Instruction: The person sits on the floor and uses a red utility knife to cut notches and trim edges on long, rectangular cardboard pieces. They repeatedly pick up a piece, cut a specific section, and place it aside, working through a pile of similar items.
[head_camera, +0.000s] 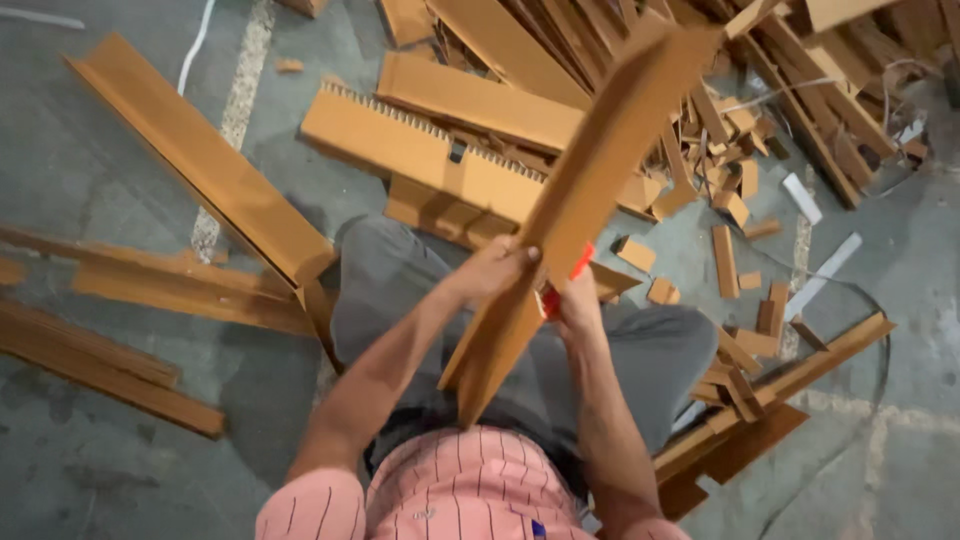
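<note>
while a long brown cardboard strip (575, 200) slants upward over the person's lap, the left hand (490, 272) grips its edge; the right hand (577, 305) clenches a red cutter (565, 285) against it, cardboard offcuts (735, 205) littering the floor (100, 470).

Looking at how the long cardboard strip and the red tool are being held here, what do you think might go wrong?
The red tool in the right hand works close to the left hand gripping the cardboard strip; a slip might nick fingers. The strip's blurred far end may swing into the cardboard pile. Loose offcuts on the floor could trip someone.
</note>
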